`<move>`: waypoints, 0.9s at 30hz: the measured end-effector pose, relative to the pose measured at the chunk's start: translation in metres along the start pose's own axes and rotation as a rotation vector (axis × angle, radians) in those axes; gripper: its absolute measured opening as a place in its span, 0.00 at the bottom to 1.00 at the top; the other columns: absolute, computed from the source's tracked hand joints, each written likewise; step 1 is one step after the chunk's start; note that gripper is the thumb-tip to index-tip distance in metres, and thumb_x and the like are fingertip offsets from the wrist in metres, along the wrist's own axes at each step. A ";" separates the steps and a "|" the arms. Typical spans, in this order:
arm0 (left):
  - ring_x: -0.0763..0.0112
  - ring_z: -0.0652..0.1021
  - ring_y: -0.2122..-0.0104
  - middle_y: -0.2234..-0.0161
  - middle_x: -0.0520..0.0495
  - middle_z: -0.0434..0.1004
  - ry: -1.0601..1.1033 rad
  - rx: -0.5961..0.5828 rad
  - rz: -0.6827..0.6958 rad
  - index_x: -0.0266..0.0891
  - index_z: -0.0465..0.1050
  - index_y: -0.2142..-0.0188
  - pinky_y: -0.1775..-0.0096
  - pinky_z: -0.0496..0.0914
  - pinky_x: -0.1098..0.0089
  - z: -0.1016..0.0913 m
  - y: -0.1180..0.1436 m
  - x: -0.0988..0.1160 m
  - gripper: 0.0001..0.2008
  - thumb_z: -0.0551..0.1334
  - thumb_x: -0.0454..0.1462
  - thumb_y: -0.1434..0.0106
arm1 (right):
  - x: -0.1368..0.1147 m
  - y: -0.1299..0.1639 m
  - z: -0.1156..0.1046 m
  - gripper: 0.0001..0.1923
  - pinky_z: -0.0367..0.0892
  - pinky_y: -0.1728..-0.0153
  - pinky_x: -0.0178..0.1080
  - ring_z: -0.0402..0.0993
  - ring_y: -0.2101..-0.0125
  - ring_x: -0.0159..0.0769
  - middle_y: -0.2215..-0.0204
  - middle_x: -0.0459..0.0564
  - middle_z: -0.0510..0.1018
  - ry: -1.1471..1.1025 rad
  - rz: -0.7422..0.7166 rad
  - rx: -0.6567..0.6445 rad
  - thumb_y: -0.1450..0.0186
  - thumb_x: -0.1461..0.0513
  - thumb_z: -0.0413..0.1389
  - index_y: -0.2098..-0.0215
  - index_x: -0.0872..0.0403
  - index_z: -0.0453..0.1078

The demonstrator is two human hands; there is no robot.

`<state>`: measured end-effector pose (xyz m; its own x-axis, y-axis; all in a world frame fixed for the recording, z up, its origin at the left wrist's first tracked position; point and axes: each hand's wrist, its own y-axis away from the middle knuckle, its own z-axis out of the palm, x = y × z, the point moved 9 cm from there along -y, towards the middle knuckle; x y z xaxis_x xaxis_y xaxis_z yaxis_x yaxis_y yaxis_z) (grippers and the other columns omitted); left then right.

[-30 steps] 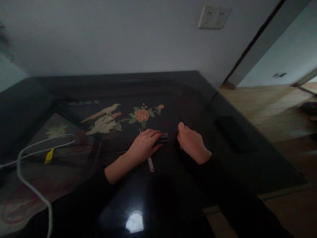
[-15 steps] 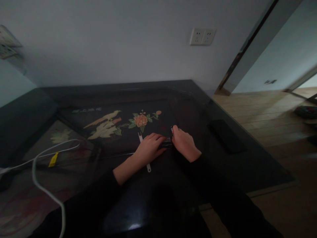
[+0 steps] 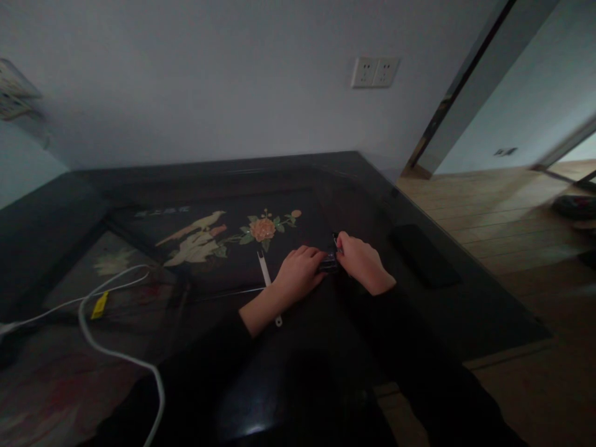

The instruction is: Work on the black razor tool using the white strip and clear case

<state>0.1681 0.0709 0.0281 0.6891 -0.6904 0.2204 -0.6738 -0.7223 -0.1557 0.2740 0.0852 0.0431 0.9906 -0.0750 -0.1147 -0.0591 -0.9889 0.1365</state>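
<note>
My left hand point(image 3: 299, 274) is closed around a small dark, shiny block point(image 3: 329, 264), holding it down low over the black table point(image 3: 488, 323). At the block's right end, the fingers of my right hand point(image 3: 367, 262) pinch a small dark piece with a bright glint point(image 3: 335, 238); its kind is too small and dim to tell. Both hands are close together, fingertips nearly meeting. Under my left wrist lies a flat, pale metal tool point(image 3: 264, 268) with a forked top end and a hole at its lower end, its middle hidden by the wrist.
A dark flat rectangular object point(image 3: 423, 256) lies to the right of my hands. On the left, a white cable point(image 3: 112, 352) with a yellow tag point(image 3: 99, 305) curves over the table and past my left sleeve. Wall sockets point(image 3: 375, 72) are behind the table.
Both hands, with the dark block between them, have shifted a little to the right. The metal tool has stayed put, and more of its upper part shows. The cable's near end has swung right.
</note>
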 end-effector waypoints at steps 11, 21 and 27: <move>0.55 0.74 0.50 0.51 0.41 0.76 -0.042 -0.028 0.018 0.36 0.69 0.47 0.52 0.71 0.58 0.005 -0.022 0.021 0.17 0.62 0.39 0.34 | 0.031 -0.009 -0.010 0.11 0.63 0.67 0.39 0.79 0.62 0.45 0.61 0.55 0.81 -0.058 0.091 0.062 0.34 0.64 0.51 0.54 0.52 0.67; 0.55 0.74 0.49 0.49 0.39 0.75 -0.032 -0.038 0.069 0.33 0.68 0.47 0.50 0.71 0.59 0.004 -0.028 0.022 0.21 0.65 0.42 0.37 | 0.022 -0.007 -0.011 0.08 0.57 0.71 0.38 0.78 0.66 0.43 0.63 0.54 0.80 -0.083 0.035 0.106 0.34 0.65 0.51 0.56 0.53 0.67; 0.59 0.76 0.49 0.49 0.43 0.77 -0.025 -0.027 -0.069 0.40 0.71 0.47 0.49 0.71 0.62 -0.020 -0.011 -0.025 0.17 0.62 0.39 0.34 | -0.012 0.000 0.001 0.05 0.55 0.71 0.36 0.75 0.68 0.39 0.65 0.52 0.79 -0.164 -0.131 0.073 0.35 0.66 0.53 0.60 0.54 0.67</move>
<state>0.1531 0.0967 0.0437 0.7405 -0.6400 0.2053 -0.6311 -0.7671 -0.1150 0.2619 0.0864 0.0431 0.9574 0.0409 -0.2859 0.0541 -0.9978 0.0386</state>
